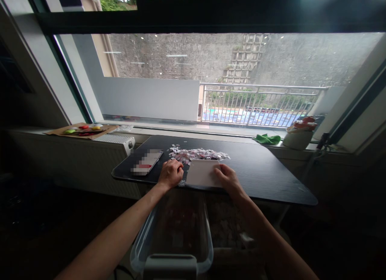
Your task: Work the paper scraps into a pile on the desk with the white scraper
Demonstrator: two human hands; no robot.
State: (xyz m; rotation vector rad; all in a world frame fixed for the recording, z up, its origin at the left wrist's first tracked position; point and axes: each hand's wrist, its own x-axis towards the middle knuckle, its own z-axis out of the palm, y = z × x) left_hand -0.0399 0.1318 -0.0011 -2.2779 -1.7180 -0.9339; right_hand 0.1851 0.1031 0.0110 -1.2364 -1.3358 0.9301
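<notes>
My right hand [228, 177] grips the right edge of a flat white rectangular panel with rounded corners [201, 173], thumb on its upper face. The panel rests at or just above the near edge of the dark table [256, 171]. Directly behind it spreads a heap of small pale paper-like pieces [200, 153]. To the left of the panel, my left hand [171, 173] is closed with its fingers curled by the table's front edge; whatever may be inside is hidden. A few loose pieces [182, 183] lie between that hand and the panel.
Below the table edge stands a clear plastic bin [208, 248]. A partly blurred flat object [147, 162] lies on the table's left. Beyond are a radiator [116, 140], a window sill with a green cloth [267, 139] and a pale bag [298, 138], and a large window.
</notes>
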